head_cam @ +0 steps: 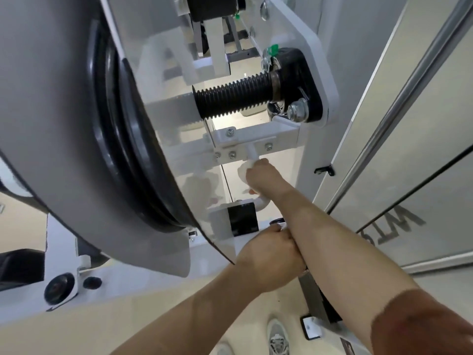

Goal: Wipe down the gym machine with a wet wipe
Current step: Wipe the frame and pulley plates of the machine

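A white gym machine fills the view, with a black threaded rod and a white bracket with bolts in its middle. My right hand reaches into the frame and holds a bunched white wet wipe against a small white post under that bracket. My left hand is lower down, its fingers curled round an edge of the machine frame beside my right forearm; what exactly it grips is hidden.
A large grey shroud with a black wheel hangs close on the left. A black block sits below the wipe. A glass wall with a steel rail runs on the right. My shoe stands on the pale floor.
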A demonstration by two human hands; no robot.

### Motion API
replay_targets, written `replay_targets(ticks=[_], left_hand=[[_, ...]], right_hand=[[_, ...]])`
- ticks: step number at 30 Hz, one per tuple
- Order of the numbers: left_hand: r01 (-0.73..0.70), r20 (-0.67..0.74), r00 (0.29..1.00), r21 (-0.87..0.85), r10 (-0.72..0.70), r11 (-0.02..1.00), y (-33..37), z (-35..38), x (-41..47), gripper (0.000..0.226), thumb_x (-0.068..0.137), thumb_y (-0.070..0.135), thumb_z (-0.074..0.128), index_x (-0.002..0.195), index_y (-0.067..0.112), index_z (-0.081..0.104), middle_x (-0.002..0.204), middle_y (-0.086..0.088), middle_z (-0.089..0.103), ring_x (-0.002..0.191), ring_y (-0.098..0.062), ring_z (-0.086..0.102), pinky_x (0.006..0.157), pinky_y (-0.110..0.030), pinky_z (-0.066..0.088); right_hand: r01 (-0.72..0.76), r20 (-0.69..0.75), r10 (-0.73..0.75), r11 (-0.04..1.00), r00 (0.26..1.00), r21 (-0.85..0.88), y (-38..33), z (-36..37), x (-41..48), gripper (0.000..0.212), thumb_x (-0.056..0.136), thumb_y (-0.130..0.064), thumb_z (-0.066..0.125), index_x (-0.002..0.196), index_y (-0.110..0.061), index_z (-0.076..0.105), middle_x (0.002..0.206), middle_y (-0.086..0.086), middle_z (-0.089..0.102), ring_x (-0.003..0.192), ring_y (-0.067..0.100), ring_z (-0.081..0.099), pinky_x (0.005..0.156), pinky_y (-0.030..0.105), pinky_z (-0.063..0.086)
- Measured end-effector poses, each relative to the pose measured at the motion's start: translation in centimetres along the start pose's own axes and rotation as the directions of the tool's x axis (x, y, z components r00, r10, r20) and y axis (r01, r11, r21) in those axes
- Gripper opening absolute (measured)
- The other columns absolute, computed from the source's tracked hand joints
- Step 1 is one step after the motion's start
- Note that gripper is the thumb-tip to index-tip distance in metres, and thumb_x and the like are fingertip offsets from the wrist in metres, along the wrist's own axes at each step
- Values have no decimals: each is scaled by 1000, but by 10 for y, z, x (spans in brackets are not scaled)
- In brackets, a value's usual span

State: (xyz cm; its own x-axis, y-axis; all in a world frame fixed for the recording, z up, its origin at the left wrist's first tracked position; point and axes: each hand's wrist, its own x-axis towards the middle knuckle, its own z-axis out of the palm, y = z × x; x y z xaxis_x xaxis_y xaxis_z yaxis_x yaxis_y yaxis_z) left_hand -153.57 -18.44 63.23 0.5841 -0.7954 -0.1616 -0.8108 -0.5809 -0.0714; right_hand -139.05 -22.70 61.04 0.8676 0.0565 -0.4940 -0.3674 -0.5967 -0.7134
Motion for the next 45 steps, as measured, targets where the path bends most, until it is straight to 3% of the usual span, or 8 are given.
replay_targets(ticks=[11,16,22,29,33,37,41,45], left_hand=[[106,-299,949,5,-100,994,24,14,-45,53,96,1,21,88,10,72,104,-10,69,105,-27,59,112,-37,35],[197,-271,935,-134,-227,971,28,9,-62,36,73,4,45,90,12,75,96,-8,70,99,-27,59,97,-29,42],[323,-242,893,-242,-379,915,41,22,-77,39,65,8,42,83,11,76,84,-5,73,93,-26,68,91,-26,47],[375,-280,845,-300,-456,877,48,14,-82,48,64,6,38,87,16,79,88,-4,74,97,-25,67,79,-23,50],[385,-237,854,-312,-464,868,44,14,-84,48,59,3,56,102,15,76,102,-4,73,98,-23,67,77,-23,52],[399,-178,873,-275,-454,875,49,10,-93,56,72,8,37,116,17,70,130,-7,63,124,-23,57,98,-26,47],[340,-316,866,-194,-387,920,56,-43,-100,41,74,3,37,90,15,73,106,-4,71,97,-21,68,63,-28,56],[259,-546,820,88,-171,962,40,-125,-109,37,91,0,35,72,9,65,84,-10,68,80,-27,64,93,-37,47]], right_hand=[[183,173,-185,983,967,24,44,-22,-124,26,105,-25,35,124,-16,50,117,7,61,100,17,58,81,18,41],[365,4,-365,931,931,-13,52,2,-159,39,106,-23,33,140,-13,47,143,4,51,129,20,48,109,32,36],[560,-22,-564,823,825,-94,50,20,-166,56,104,-17,30,156,-26,11,124,-6,45,113,14,49,96,27,38],[587,64,-738,477,671,-654,47,17,-149,50,90,-13,38,138,-8,51,151,6,43,146,24,29,113,51,34],[622,87,-723,519,686,-586,37,16,-140,46,99,-11,38,144,-12,42,155,2,37,151,19,11,119,48,19],[604,-71,-709,644,701,-469,75,11,-166,44,94,-3,41,134,-15,54,132,10,59,124,32,54,97,43,48],[557,-224,-557,827,800,-68,76,3,-180,40,104,-15,38,141,-24,48,131,3,57,120,20,55,100,33,45],[664,-195,-635,717,748,211,25,-16,-208,40,96,-25,37,129,-27,58,126,-11,58,121,3,50,102,19,39]])
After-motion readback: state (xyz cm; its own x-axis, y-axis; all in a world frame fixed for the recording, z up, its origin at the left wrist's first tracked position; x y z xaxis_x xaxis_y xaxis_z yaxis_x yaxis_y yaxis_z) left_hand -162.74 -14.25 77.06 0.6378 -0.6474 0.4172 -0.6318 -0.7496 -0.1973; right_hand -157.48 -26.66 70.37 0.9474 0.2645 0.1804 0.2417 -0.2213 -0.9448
